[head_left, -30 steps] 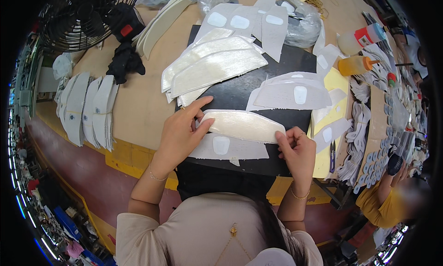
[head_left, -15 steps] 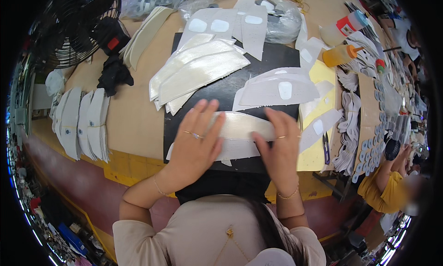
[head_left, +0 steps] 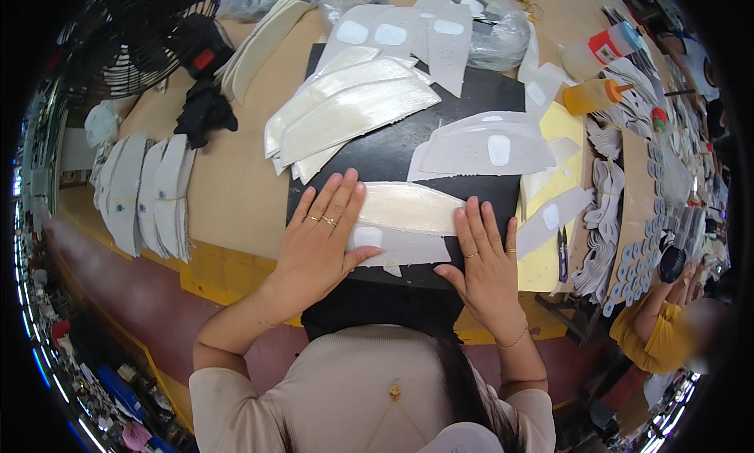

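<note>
A glossy cream curved panel (head_left: 410, 206) lies flat on the black mat (head_left: 369, 158) in front of me. Below it, partly covered, is a pale grey fabric piece (head_left: 412, 249) with a white oval patch. My left hand (head_left: 318, 229) rests flat with fingers outstretched at the panel's left end, its thumb over the grey piece. At the right end, my right hand (head_left: 488, 256) presses down with straight fingers and thumb apart. Just beyond, a fanned stack of cream panels (head_left: 357, 111) and overlapping grey pieces with white patches (head_left: 463, 158) lie on the mat.
Tied bundles of white pieces (head_left: 149, 198) stand at the left, near a black fan (head_left: 129, 40). A yellow-orange squeeze bottle (head_left: 591, 97) and a clear bottle (head_left: 601, 52) are at the right. Snips (head_left: 562, 255) lie on yellow sheets. A co-worker in yellow (head_left: 648, 335) sits far right.
My hands have spread apart toward the panel's two ends, and their fingers have flattened. More of the cream panel shows between them. The whole view has shifted slightly.
</note>
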Demonstrator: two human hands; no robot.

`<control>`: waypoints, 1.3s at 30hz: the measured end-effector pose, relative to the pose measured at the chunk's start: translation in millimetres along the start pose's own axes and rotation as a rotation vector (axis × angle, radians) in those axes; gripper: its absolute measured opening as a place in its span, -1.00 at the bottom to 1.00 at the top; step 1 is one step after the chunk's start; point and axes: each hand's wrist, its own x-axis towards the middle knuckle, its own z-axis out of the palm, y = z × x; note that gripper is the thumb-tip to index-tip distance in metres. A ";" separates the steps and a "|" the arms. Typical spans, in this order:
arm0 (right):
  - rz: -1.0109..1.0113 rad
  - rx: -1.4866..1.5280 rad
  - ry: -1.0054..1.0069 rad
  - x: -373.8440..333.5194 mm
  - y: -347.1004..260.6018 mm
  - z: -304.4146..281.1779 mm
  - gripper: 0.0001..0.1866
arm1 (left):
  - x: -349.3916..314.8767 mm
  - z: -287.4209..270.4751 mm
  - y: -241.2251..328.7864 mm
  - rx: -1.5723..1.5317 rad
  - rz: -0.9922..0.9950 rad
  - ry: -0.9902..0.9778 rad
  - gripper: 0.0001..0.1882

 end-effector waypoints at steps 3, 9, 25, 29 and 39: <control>0.014 0.030 0.076 4.5 -7.9 -10.6 -0.21 | -9.4 -2.2 -6.3 0.018 -0.092 0.011 -0.21; -0.111 0.501 0.433 32.1 -25.8 -19.7 -0.71 | 8.2 -6.2 9.6 -0.183 -0.236 0.229 -0.43; -0.118 1.165 0.267 45.5 -66.4 -17.9 -0.92 | 1.9 -24.0 -9.6 -1.700 -0.482 -0.023 -0.79; -0.060 1.199 0.214 45.5 -67.7 -12.6 -0.94 | -6.2 -32.9 8.8 -1.617 -0.413 0.029 -0.82; 0.072 1.431 0.133 34.6 -70.7 -9.4 -0.93 | -12.8 -35.3 33.3 -1.176 -0.202 0.195 -0.73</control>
